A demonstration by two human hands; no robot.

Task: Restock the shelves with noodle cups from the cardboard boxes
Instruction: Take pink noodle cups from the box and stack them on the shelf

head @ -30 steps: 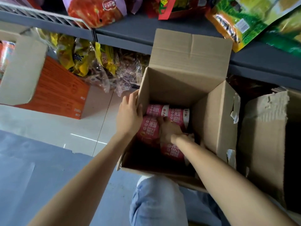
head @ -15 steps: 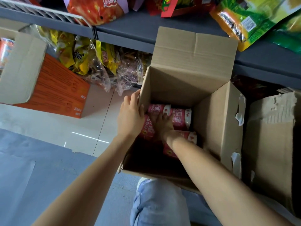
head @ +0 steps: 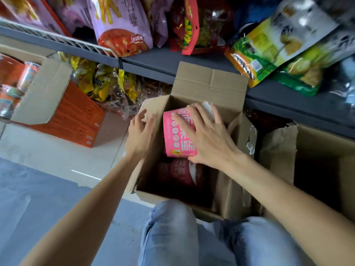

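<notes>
Snack-stuffed grey shelf (head: 192,63) up ahead, and I've got my right hand (head: 209,143) grasping a pink noodle cup (head: 177,136) above the open cardboard box (head: 209,83), left hand (head: 140,134) relaxed open just beside its wall.

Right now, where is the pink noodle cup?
In the head view, the pink noodle cup is in the right hand, at the cardboard box opening, right of the left hand.

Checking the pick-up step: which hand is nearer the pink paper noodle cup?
Right. The right hand wraps its grip around the pink paper noodle cup; the left hand hovers apart beside the cup's left side, fingers relaxed.
</notes>
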